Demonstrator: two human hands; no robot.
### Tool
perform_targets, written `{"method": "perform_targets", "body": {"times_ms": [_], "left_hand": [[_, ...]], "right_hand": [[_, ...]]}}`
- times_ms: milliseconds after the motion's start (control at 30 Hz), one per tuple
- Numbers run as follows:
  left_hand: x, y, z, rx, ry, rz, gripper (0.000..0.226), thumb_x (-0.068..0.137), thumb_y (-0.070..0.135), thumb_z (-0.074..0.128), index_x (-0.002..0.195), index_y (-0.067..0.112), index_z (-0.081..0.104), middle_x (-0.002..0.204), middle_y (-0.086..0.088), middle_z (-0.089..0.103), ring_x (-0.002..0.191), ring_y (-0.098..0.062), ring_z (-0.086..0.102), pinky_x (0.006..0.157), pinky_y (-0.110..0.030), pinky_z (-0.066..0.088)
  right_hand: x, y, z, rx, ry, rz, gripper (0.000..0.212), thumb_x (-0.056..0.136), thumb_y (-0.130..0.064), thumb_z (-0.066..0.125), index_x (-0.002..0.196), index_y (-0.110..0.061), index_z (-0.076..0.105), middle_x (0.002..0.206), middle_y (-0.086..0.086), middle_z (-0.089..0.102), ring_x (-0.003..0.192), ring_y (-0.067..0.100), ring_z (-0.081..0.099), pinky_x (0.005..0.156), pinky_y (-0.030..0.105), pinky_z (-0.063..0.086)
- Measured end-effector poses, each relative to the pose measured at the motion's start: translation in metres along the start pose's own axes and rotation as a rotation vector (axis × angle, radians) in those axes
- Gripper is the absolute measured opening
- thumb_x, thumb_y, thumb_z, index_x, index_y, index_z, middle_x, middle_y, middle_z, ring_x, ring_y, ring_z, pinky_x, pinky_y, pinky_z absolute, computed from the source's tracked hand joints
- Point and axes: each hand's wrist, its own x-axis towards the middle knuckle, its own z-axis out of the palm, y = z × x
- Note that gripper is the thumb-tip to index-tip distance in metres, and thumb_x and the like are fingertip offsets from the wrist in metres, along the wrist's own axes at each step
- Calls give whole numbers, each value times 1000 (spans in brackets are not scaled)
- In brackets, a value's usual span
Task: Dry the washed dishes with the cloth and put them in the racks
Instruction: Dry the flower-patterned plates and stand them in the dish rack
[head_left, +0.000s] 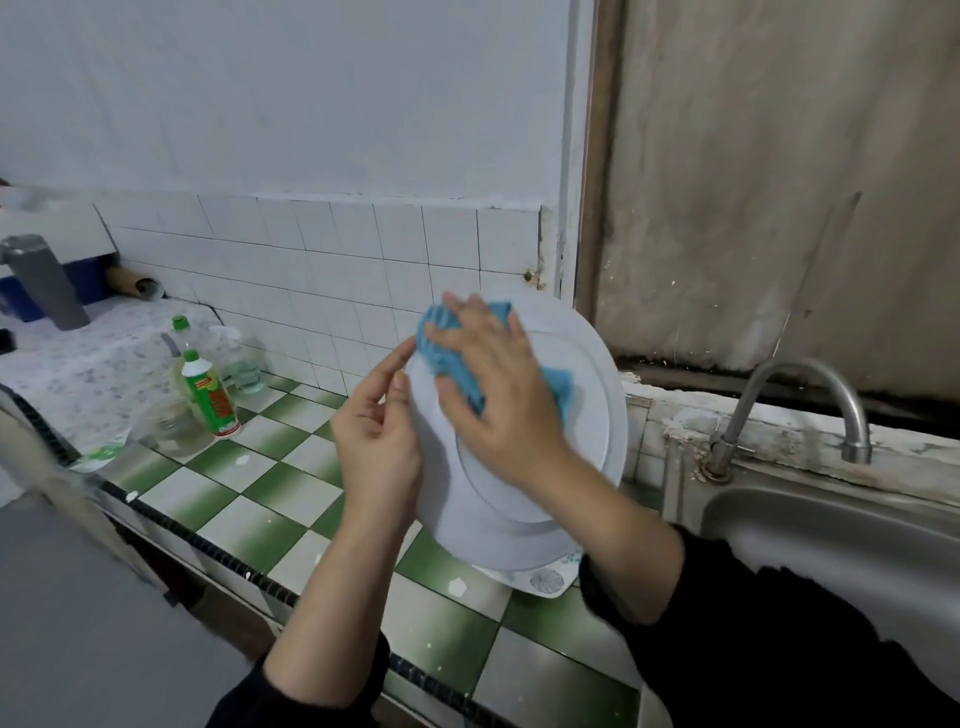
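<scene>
Light was dim, soft, cool and even; source was out of view. Shadows were faint, soft-edged. Plate (587, 395) read flat, bluish. Dull sheen lay on tap (800, 371) and sink (831, 519). Wide lens bent counter edge (208, 545) and wall lines. Lower left corner was smeared. Right hand (498, 395) and cloth (441, 338) were slightly motion-blurred. Bottles (210, 395) looked soft.

I'm seeing the left hand (376, 441) gripping the left rim of a white plate (597, 395), holding it tilted on edge over the green-checked counter (249, 499). Right hand (498, 384) is pressing a blue cloth (441, 338) flat against the plate's upper face. Steel sink (831, 530) and tap (810, 384) are sitting to the right.
</scene>
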Motion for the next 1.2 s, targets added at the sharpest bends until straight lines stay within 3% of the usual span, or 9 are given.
{"method": "perform_targets", "body": {"times_ms": [100,300,533,600,700,800,933,1100,1200], "left_hand": [[5,-4,-14,-6,52,-14,30,100,12,50,105,30,73,56,0,56,54,-13,45,52,-17,38],[7,-3,-20,7,47,32,34,97,21,51,100,47,73,70,-8,37,54,-17,25,52,-21,26],[27,3,-11,-23,163,44,33,90,24,53,94,49,74,71,7,51,66,-12,39,57,-17,38],[34,2,-19,-42,215,24,28,92,21,55,97,41,74,58,8,54,58,-9,44,56,-18,42],[33,1,-25,-16,208,29,33,99,11,52,102,37,71,47,9,46,44,-2,35,47,-15,36],[18,-3,-14,-3,113,40,33,95,19,53,98,45,73,63,-3,42,53,-15,31,54,-22,30],[6,-13,8,48,54,20,36,98,12,51,99,41,72,52,4,33,46,-9,25,48,-18,23],[16,-12,-1,0,138,17,36,99,12,50,98,40,72,61,-2,48,52,-16,37,47,-17,36],[21,-11,-12,-61,191,-2,28,91,26,55,97,46,74,77,-6,47,70,-22,38,61,-26,39]], "right_hand": [[-39,11,7,-64,-44,-23,43,97,-39,44,139,-30,45,158,0,32,150,18,19,121,49,12],[-12,54,-7,203,354,608,55,96,-40,39,148,-24,34,161,3,22,150,19,12,121,48,16],[-40,10,16,-109,-33,-175,50,97,-31,41,145,-16,39,157,9,30,149,24,21,122,47,11],[-55,30,16,-133,-36,-116,52,97,-34,39,146,-19,36,159,8,29,150,24,18,121,51,12],[-44,67,3,79,144,365,51,98,-33,37,148,-23,33,162,4,20,151,15,5,121,52,12],[2,81,-15,252,284,580,57,95,-30,36,149,-16,30,161,-2,18,151,13,4,123,44,7],[26,34,-1,108,191,259,54,99,-26,37,149,-5,33,160,9,25,151,21,10,123,31,-1],[-34,14,16,-88,-95,-205,57,94,-29,38,148,-9,33,158,8,27,150,23,16,122,46,11],[-34,53,6,-91,-65,-51,54,97,-33,34,149,-17,34,160,5,26,150,20,16,121,50,13]]}}
